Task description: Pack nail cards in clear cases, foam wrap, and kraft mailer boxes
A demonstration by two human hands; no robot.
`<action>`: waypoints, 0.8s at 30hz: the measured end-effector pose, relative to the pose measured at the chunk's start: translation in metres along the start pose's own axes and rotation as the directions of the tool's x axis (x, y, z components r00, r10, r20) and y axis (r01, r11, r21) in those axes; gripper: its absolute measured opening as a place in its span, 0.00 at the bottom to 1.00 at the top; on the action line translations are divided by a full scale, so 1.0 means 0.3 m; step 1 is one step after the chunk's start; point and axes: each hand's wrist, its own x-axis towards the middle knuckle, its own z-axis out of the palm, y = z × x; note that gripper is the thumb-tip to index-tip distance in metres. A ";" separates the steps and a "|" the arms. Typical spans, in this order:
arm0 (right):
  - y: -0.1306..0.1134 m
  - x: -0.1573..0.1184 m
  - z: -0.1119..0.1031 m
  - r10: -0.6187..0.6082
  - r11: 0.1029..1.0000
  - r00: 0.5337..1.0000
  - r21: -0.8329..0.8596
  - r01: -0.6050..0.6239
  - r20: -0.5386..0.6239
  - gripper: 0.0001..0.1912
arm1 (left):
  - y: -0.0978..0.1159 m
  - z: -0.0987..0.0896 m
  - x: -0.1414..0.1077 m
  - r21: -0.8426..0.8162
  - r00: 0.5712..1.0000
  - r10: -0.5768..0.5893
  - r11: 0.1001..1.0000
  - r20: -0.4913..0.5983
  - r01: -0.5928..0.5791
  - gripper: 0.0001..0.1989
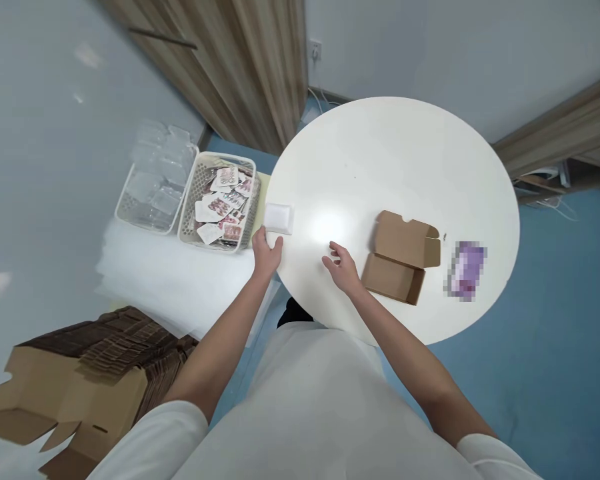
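My left hand [267, 253] is at the left edge of the round white table, thumb and fingers apart. Just beyond its fingertips lies a small white rectangular packet [279, 218]; whether they touch it I cannot tell. Over the table's front part hovers my right hand [342, 267], fingers loosely curled and apart, with nothing in it. To its right stands an open brown cardboard box [405, 257], lid folded back and its inside bare. Farther right lies a purple rectangular item [467, 270], blurred into blocks.
Left of the round table [390, 153], a white basket [217, 248] holds several printed cards in clear packaging. Another basket [145, 227] holds clear plastic cases. White sheets [155, 280] lie before them. Flattened cardboard boxes [80, 380] are stacked at lower left. Wooden cabinets [245, 67] stand behind.
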 end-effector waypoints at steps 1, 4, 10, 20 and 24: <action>-0.015 0.034 0.047 0.042 0.999 0.999 0.014 -0.042 0.011 0.28 | -0.018 -0.012 0.050 -0.026 1.000 -0.011 1.000 0.007 0.011 0.29; -0.051 0.123 0.161 0.121 0.991 0.992 0.059 -0.122 0.024 0.31 | -0.052 -0.026 0.157 -0.090 0.998 -0.021 0.996 0.057 0.026 0.26; -0.116 0.245 0.290 0.103 0.985 0.993 0.148 -0.093 -0.060 0.32 | -0.054 -0.021 0.211 -0.055 0.988 0.027 0.998 0.154 -0.019 0.20; -0.058 0.246 0.304 0.126 0.964 0.977 0.253 -0.080 -0.170 0.19 | -0.044 -0.020 0.131 -0.308 0.949 -0.086 0.934 0.304 0.183 0.20; -0.022 0.175 0.228 0.130 0.942 0.978 0.329 -0.069 -0.166 0.19 | -0.012 -0.004 0.048 -0.468 0.905 -0.157 0.814 0.395 0.345 0.20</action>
